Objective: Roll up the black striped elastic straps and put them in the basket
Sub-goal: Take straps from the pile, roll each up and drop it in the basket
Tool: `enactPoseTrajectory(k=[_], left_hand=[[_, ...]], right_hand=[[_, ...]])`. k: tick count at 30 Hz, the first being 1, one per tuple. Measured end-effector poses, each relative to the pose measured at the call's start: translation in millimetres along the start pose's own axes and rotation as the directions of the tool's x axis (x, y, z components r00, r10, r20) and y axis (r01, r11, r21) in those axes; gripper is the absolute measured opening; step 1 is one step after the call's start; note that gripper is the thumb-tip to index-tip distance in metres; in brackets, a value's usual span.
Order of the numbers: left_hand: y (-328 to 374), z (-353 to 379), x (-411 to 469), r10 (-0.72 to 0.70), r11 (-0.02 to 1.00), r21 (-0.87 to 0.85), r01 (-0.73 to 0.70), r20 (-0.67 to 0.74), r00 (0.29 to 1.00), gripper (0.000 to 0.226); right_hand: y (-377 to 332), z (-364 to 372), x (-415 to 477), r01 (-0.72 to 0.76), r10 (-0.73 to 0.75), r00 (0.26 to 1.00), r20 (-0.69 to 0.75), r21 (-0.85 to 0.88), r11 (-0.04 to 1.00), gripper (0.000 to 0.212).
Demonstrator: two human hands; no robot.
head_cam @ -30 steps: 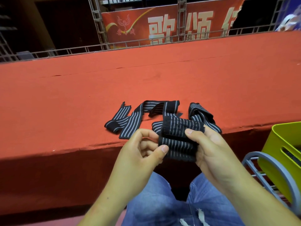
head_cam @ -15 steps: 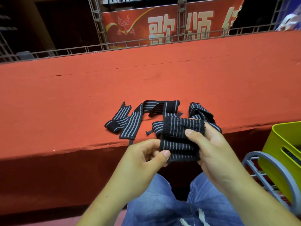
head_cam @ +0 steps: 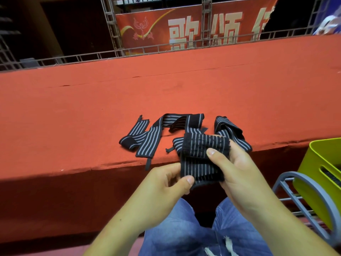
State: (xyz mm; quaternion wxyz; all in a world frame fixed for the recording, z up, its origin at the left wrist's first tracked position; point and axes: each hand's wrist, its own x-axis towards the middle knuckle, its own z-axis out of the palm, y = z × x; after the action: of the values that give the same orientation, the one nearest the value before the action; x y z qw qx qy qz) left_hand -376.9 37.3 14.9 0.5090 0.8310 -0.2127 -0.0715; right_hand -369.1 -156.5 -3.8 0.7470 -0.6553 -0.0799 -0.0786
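Note:
A partly rolled black strap with grey stripes is held over the front edge of the red table. My left hand pinches its lower left corner between thumb and fingers. My right hand grips its right side, thumb lying across the stripes. More of the striped strap lies loose and tangled on the table just behind, and another bunch sits to the right. The yellow-green basket stands at the lower right with a dark striped strap partly visible inside.
A grey wire rack holds the basket at the right. My knees in blue jeans are below the hands. A metal truss and a red banner run behind the table's far edge.
The roll has been turned and pulled down toward me. My left hand has dropped lower and now pinches the bottom corner. My right thumb stays across the strap.

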Motion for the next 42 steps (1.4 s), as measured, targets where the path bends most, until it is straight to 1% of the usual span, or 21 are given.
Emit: enactPoseTrajectory(k=[3, 7, 10, 11, 12, 14, 16, 18, 20, 22, 24, 28, 31, 33, 35, 38, 40, 42], left_hand=[[-2, 5, -2, -0.027, 0.999, 0.043, 0.024, 0.052, 0.998, 0.021], [2, 5, -3, -0.02, 0.999, 0.032, 0.018, 0.045, 0.999, 0.022], [10, 4, -5, -0.022, 1.0, 0.016, 0.021, 0.044, 0.999, 0.047], [13, 3, -5, -0.02, 1.0, 0.008, 0.02, 0.034, 0.999, 0.052], [14, 4, -6, -0.014, 1.0, -0.008, 0.014, 0.011, 1.0, 0.052], [18, 5, -6, 0.007, 0.998, -0.069, -0.01, -0.043, 0.999, 0.044], [22, 8, -7, 0.04, 0.991, -0.122, -0.046, -0.048, 0.998, 0.03], [22, 11, -7, 0.045, 0.987, -0.155, -0.054, -0.057, 0.997, 0.022], [16, 12, -6, 0.016, 0.986, -0.163, -0.03, -0.085, 0.996, 0.023], [11, 11, -5, -0.016, 0.992, -0.129, 0.004, -0.094, 0.995, 0.028], [11, 10, -7, -0.031, 0.993, -0.116, 0.023, -0.069, 0.997, 0.033], [9, 7, -7, -0.063, 0.987, -0.147, 0.059, -0.02, 0.998, 0.037], [5, 5, -7, -0.109, 0.971, -0.204, 0.122, 0.073, 0.991, 0.035], [3, 3, -7, -0.127, 0.955, -0.256, 0.15, 0.104, 0.987, 0.033], [1, 3, -8, -0.156, 0.944, -0.274, 0.184, 0.121, 0.98, 0.037], [0, 8, -10, -0.171, 0.919, -0.309, 0.246, 0.252, 0.953, 0.041], [-2, 9, -11, -0.163, 0.926, -0.29, 0.243, 0.274, 0.948, 0.037], [-8, 7, -8, -0.131, 0.96, -0.209, 0.185, 0.245, 0.961, 0.023]], right_hand=[[-4, 0, 0, 0.021, -0.021, 0.999, 0.029, -0.02, 1.0, 0.023], [-5, -3, 0, 0.021, -0.021, 0.999, 0.028, 0.004, 1.0, 0.024], [-1, -2, 0, 0.007, -0.007, 1.0, 0.028, 0.026, 1.0, 0.024], [0, -2, 0, 0.002, -0.003, 1.0, 0.028, 0.032, 0.999, 0.025], [0, -2, 0, 0.001, -0.002, 1.0, 0.025, 0.039, 0.999, 0.024], [0, -3, 1, 0.001, -0.002, 1.0, 0.028, 0.056, 0.998, 0.024], [-2, -3, 1, 0.001, -0.004, 0.999, 0.046, 0.065, 0.998, 0.027], [-1, -2, 0, -0.009, 0.005, 0.998, 0.065, 0.067, 0.998, 0.027], [1, -1, -1, -0.026, 0.022, 0.997, 0.073, 0.059, 0.998, 0.027], [1, 0, -2, -0.035, 0.031, 0.997, 0.064, 0.059, 0.998, 0.026], [0, 0, -2, -0.028, 0.024, 0.998, 0.059, 0.058, 0.998, 0.025], [-2, 2, -3, -0.001, 0.0, 0.998, 0.06, 0.026, 1.0, 0.022], [-2, 5, -5, 0.025, -0.024, 0.997, 0.074, -0.007, 1.0, 0.017], [-3, 7, -6, 0.04, -0.037, 0.995, 0.089, -0.031, 0.999, 0.017], [-3, 7, -6, 0.047, -0.044, 0.995, 0.087, -0.037, 0.998, 0.021], [-5, 7, -5, 0.08, -0.075, 0.994, 0.075, -0.073, 0.994, 0.029], [-8, 7, -4, 0.088, -0.084, 0.993, 0.081, -0.047, 0.995, 0.027], [-9, 4, -4, 0.068, -0.067, 0.994, 0.087, -0.007, 0.998, 0.027]])
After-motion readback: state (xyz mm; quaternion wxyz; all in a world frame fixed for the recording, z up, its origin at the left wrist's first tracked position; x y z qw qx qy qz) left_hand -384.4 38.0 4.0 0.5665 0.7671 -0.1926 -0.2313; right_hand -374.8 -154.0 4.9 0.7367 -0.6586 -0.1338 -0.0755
